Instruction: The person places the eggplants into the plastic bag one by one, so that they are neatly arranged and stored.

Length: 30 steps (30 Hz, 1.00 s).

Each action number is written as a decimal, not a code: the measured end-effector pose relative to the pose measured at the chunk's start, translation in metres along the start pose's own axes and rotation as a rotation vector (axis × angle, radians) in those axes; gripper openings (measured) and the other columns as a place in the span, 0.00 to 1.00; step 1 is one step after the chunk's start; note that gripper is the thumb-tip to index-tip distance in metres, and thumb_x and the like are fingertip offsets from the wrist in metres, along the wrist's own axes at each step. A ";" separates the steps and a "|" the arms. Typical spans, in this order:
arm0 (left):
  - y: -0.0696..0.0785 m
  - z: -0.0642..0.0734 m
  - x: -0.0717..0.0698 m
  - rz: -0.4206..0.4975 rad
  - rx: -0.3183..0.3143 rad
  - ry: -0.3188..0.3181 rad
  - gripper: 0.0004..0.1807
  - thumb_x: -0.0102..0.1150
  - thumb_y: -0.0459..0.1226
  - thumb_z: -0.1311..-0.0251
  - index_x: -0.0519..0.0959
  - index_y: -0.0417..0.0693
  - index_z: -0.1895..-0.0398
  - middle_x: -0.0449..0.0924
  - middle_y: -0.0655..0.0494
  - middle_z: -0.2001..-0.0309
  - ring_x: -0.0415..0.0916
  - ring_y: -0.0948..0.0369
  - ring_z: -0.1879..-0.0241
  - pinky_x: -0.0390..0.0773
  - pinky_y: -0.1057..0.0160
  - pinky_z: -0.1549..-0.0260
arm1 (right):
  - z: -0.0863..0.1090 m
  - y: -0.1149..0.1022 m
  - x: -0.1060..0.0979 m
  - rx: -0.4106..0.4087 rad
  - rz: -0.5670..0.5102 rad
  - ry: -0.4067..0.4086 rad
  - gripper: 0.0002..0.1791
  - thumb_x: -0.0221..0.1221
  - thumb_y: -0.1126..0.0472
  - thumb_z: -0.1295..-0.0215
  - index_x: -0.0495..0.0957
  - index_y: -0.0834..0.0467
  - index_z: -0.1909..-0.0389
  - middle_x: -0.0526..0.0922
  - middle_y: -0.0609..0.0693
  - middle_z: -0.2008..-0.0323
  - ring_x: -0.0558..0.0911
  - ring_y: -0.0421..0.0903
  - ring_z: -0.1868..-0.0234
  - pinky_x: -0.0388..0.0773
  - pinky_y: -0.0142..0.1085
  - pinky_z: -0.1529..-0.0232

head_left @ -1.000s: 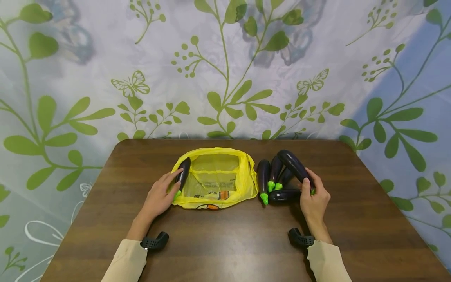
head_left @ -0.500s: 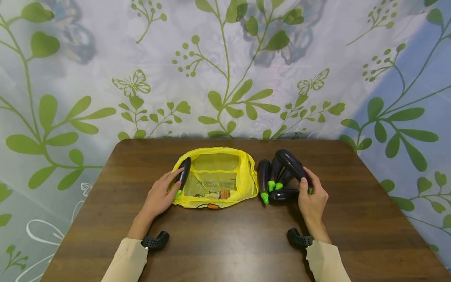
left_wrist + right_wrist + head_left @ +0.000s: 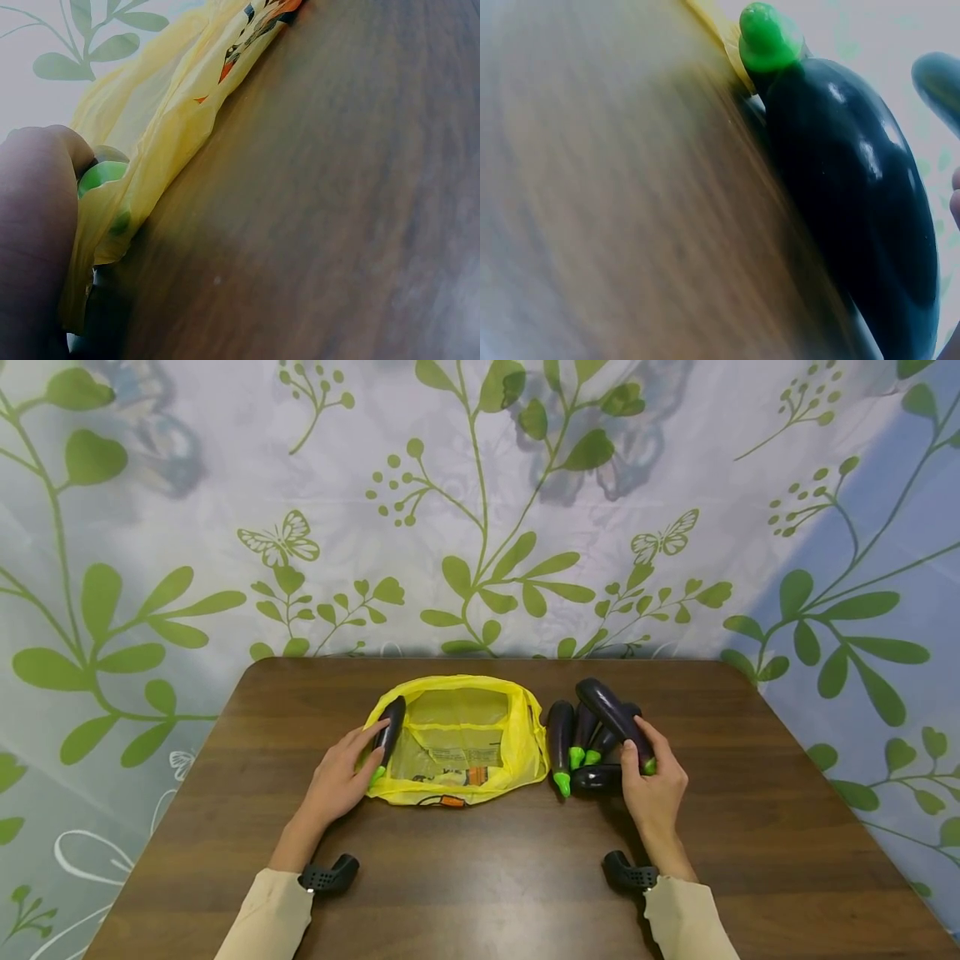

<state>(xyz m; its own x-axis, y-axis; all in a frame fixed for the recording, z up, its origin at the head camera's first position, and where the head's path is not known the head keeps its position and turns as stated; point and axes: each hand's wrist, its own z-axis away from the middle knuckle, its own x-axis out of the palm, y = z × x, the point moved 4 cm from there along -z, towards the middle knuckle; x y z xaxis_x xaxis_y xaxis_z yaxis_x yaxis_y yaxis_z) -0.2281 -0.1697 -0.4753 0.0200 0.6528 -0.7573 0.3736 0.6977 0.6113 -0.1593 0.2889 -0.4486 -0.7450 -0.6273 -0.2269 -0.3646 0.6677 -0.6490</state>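
Note:
A yellow plastic bag [image 3: 527,747] lies on the table with its mouth open upward. An eggplant [image 3: 392,720] with a green stem end lies along the bag's left side. My left hand [image 3: 341,777] grips the bag at that side, its fingers reaching over the rim onto this eggplant; the left wrist view shows the green stem [image 3: 102,176] beside the hand. My right hand [image 3: 655,781] holds another eggplant [image 3: 602,703] near its stem end, tilted above several eggplants [image 3: 559,739] grouped to the right of the bag. A glossy eggplant [image 3: 847,172] fills much of the right wrist view.
The brown wooden table [image 3: 480,877] carries everything. Behind it hangs a pale cloth [image 3: 330,485] with green leaves and butterflies. Black wrist mounts [image 3: 330,874] sit on both wrists, below cream sleeves [image 3: 266,914].
My right hand has moved a little to the left with its eggplant, over the grouped eggplants. The left hand and the bag have stayed in place.

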 end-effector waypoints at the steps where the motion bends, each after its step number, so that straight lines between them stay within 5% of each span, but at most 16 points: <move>1: 0.000 0.000 0.000 0.000 0.000 0.000 0.27 0.48 0.48 0.20 0.65 0.59 0.21 0.69 0.40 0.28 0.69 0.37 0.32 0.66 0.28 0.37 | 0.000 -0.001 0.000 -0.003 0.003 -0.003 0.24 0.63 0.68 0.37 0.85 0.52 0.40 0.88 0.60 0.50 0.79 0.25 0.53 0.70 0.20 0.51; 18: -0.002 -0.002 0.001 0.004 -0.006 0.000 0.27 0.48 0.49 0.20 0.64 0.61 0.21 0.69 0.41 0.27 0.69 0.38 0.32 0.66 0.29 0.36 | 0.002 -0.009 0.010 -0.054 -0.016 -0.015 0.26 0.67 0.72 0.41 0.85 0.55 0.40 0.88 0.58 0.49 0.80 0.32 0.55 0.70 0.20 0.54; 30: -0.001 -0.001 0.001 0.006 -0.008 -0.003 0.27 0.48 0.48 0.20 0.64 0.61 0.21 0.69 0.41 0.28 0.69 0.37 0.32 0.66 0.29 0.36 | 0.002 -0.040 0.013 -0.105 -0.033 -0.012 0.24 0.66 0.76 0.44 0.83 0.66 0.43 0.87 0.65 0.51 0.82 0.52 0.59 0.70 0.19 0.52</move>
<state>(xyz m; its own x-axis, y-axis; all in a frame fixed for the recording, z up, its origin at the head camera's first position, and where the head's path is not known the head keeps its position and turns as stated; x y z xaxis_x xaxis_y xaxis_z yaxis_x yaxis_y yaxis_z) -0.2291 -0.1695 -0.4764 0.0249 0.6560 -0.7544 0.3665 0.6961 0.6174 -0.1534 0.2529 -0.4271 -0.7247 -0.6543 -0.2160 -0.4461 0.6845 -0.5766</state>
